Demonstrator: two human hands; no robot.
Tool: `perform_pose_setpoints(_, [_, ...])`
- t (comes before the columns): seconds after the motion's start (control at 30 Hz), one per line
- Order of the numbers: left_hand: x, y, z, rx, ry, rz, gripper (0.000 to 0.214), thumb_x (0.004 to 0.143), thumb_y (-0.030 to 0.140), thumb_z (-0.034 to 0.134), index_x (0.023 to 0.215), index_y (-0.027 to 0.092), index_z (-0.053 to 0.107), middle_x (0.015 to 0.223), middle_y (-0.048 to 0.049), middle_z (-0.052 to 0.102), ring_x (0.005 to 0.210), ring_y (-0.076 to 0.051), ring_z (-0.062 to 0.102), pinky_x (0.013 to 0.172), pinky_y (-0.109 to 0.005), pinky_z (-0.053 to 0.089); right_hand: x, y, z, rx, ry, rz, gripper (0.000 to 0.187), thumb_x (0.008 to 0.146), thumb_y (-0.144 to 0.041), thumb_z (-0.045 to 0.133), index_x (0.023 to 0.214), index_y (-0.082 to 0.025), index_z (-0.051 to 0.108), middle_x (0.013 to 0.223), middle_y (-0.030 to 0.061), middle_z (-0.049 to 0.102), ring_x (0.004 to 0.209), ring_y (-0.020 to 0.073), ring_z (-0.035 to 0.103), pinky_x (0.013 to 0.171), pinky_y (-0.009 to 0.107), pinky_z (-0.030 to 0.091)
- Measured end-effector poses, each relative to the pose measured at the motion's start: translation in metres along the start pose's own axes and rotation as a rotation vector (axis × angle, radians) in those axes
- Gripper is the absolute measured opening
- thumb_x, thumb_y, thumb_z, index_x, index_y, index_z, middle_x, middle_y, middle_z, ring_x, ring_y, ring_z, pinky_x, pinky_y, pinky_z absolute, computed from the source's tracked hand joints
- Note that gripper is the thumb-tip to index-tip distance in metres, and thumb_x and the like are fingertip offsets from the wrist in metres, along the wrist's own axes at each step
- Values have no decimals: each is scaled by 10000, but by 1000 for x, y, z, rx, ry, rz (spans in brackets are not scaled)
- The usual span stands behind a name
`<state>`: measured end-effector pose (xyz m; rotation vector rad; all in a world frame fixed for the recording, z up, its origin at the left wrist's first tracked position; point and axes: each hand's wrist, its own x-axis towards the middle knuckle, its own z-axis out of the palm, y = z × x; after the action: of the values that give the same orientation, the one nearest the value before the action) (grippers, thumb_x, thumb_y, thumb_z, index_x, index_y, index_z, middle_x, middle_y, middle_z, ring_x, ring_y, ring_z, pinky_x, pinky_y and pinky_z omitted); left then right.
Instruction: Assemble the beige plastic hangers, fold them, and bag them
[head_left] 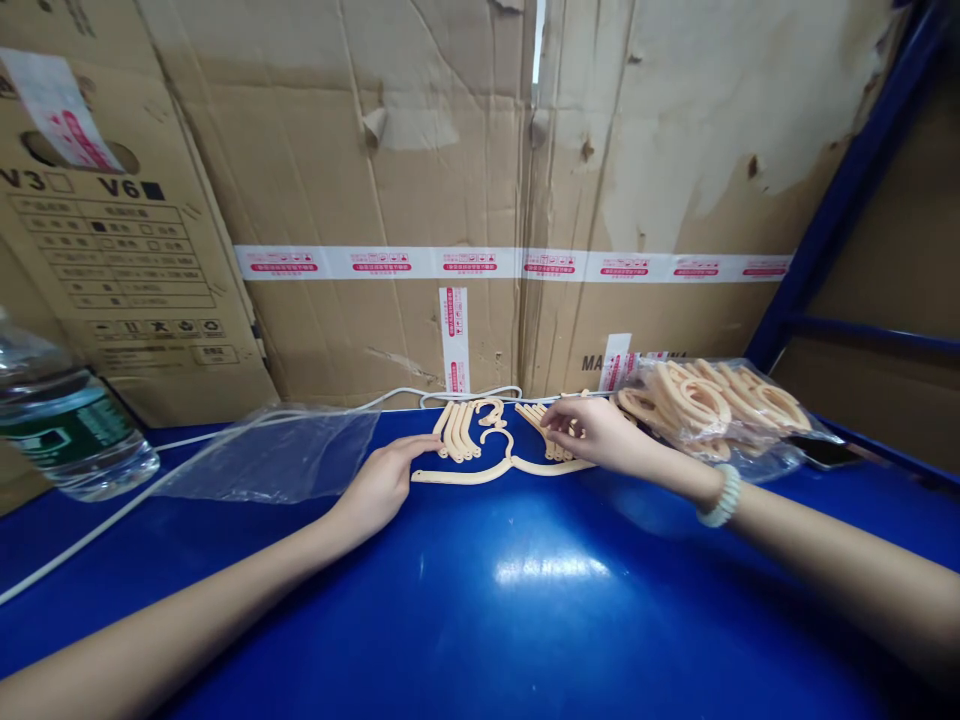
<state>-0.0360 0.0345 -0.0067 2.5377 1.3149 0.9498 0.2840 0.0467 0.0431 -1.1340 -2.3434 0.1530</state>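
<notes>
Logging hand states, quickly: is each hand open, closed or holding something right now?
Left hand: fingers extended at the left row of hanger arms; grip cannot be told.
Right hand: fingers curled; whether holding anything cannot be told.

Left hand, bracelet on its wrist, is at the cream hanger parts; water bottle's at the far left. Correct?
One fix: the bracelet is on the wrist of the right hand, not the left, as the head view shows. The left hand is at the cream hanger parts, and the water bottle is at the far left.
</notes>
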Motion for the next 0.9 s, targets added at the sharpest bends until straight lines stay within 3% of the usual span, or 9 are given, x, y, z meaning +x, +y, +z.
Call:
perform_pose_setpoints(0.2, [-1,2,0,-4,27,-24,424,841,88,369,1081,176,708,1173,-100,711,1132,-268,642,1012,-472,479,49,-6,28,-18,-52,-46,193,819,-111,667,1004,-152,701,888,73,711,788,189,656,733,304,492])
perform_pose_setpoints(0.37, [-2,3,-2,-12,64,-41,268,860,138,467,927,201,719,1041,-85,698,991,-256,662,916,-431,514,76,-2,51,80,-79,-36,236,931,-298,622,1117,-152,630,1097,67,657,940,197,646,829,401,542])
perform_pose_setpoints(0.5, [-2,4,-3,-34,108,-43,186,848,153,519,814,203,695,951,-66,677,907,-241,658,867,-410,521,81,-2,51,260,17,39,229,942,-320,606,1097,-152,627,1102,66,648,933,190,644,810,390,551])
perform_pose_setpoints(0.63, [-2,12,-7,-68,204,-31,180,884,191,505,823,208,673,968,-67,678,968,-263,629,916,-465,489,68,-13,38,546,186,155,201,926,-360,580,907,-163,616,828,14,643,707,142,635,668,310,543])
perform_pose_setpoints(0.73, [-5,28,-11,-114,270,-14,200,926,206,462,899,210,660,1058,-70,680,1022,-250,626,931,-449,499,41,-27,25,789,238,243,269,902,-457,561,939,-191,582,710,-15,624,564,123,620,548,271,519])
perform_pose_setpoints(0.83, [-10,53,-11,-238,279,-25,219,959,233,430,977,206,646,1112,-67,678,850,-186,680,740,-328,593,7,-42,14,964,249,323,336,840,-505,636,950,-190,598,754,22,687,619,146,683,549,259,523])
perform_pose_setpoints(0.9, [-15,71,-11,-450,255,-71,209,954,261,468,992,198,664,1095,-66,690,863,-186,698,726,-304,615,-15,-53,10,1088,253,387,334,797,-469,710,955,-184,636,838,49,728,710,155,718,610,252,543])
